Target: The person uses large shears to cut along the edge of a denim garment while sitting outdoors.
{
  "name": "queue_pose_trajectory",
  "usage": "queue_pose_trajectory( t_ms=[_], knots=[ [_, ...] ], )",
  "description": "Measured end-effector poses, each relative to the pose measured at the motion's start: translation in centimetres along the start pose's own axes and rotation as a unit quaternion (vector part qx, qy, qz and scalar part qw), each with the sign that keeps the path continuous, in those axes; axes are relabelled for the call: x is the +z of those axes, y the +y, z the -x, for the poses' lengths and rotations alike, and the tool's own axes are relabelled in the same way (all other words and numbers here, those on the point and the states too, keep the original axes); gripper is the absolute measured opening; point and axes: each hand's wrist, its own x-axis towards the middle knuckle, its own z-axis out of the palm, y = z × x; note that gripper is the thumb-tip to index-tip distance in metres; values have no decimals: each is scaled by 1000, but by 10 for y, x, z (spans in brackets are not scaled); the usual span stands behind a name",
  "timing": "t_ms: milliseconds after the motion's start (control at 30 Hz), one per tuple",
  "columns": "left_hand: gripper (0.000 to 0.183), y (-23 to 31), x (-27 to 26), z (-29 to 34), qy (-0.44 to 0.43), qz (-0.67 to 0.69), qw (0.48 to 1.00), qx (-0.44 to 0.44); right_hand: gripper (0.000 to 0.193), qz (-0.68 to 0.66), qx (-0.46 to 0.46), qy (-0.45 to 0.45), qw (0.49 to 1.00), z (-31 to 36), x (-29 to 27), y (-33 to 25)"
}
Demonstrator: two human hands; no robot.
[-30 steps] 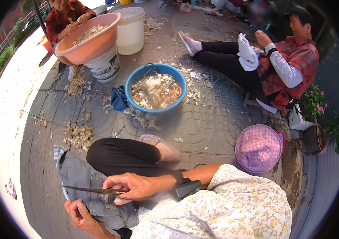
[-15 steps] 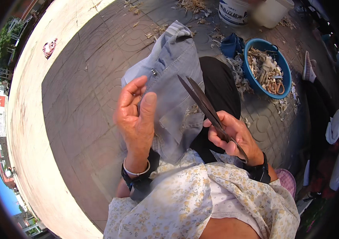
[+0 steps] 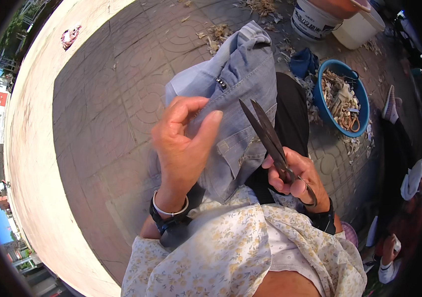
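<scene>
In the middle of the frame, the right hand [image 3: 297, 175] had its fingers closed around the handles of a pair of dark scissors [image 3: 269, 137]. The scissors pointed to the upper left, and their two blades stood slightly apart. The left hand [image 3: 184, 143], left of the centre, had the thumb and the forefinger spread, with a gap between them, over the left edge of a grey-blue denim garment [image 3: 250, 81]. From where I stood, I could not tell if this hand touched the denim, which lay over the lap and knee and had a rolled end toward the top of the frame.

At the upper right, a white bucket [image 3: 312, 24] carried large dark printed characters and smaller lines under them. A paler bucket [image 3: 354, 33] stood beside it. At the far left edge, a red sign [image 3: 1, 99] bore marks too small for reading.

Below the buckets, a blue basin [image 3: 365, 101] contained a heap of pale and brown scraps [image 3: 339, 94]. A dark blue cloth [image 3: 303, 63] lay just beside it on the paved ground [image 3: 102, 99].
</scene>
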Motion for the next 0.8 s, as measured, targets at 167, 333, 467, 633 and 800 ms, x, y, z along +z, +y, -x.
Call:
queue_pose_trajectory(
  t_ms=[167,333,467,633,800],
  knots=[
    [18,-2,3,1,12,26,1000,1,70,7,13,-26,1000,-3,3,1],
    [16,-3,5,0,29,3,999,27,66,-2,14,-40,999,-7,4,2],
    [15,-7,5,1,33,-16,999,37,64,-1,37,-50,998,-10,6,0],
    [14,-4,5,1,38,-28,998,34,66,-2,47,-51,998,-11,6,-3],
    [14,-7,6,2,47,-36,998,37,68,-52,81,-58,994,-8,6,-6]
  ],
)
